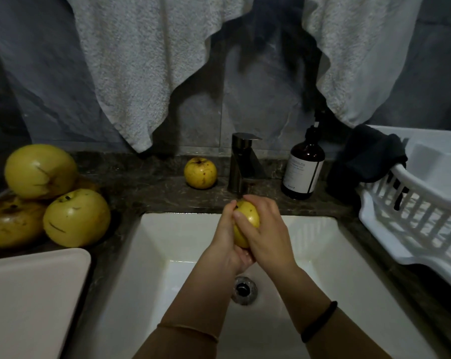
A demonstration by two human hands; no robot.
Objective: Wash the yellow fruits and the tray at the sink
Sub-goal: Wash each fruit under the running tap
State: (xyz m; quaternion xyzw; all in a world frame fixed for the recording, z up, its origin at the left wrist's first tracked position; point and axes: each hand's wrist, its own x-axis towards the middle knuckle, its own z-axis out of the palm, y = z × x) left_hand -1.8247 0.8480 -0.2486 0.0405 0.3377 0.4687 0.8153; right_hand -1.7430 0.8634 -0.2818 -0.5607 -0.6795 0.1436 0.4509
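My left hand (225, 239) and right hand (267, 237) curl around the yellow apple (246, 220); once wet, it could slip free and bruise in the sink (167, 242).

Both forearms stretched forward, left hand (225, 239) and right hand (267, 235) facing, fingers (258, 203) curled round a yellow fruit (247, 220)

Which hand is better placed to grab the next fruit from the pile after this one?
Probably left. The pile lies left of the sink, nearest the left hand; the right hand would have to cross the fruit both hold.
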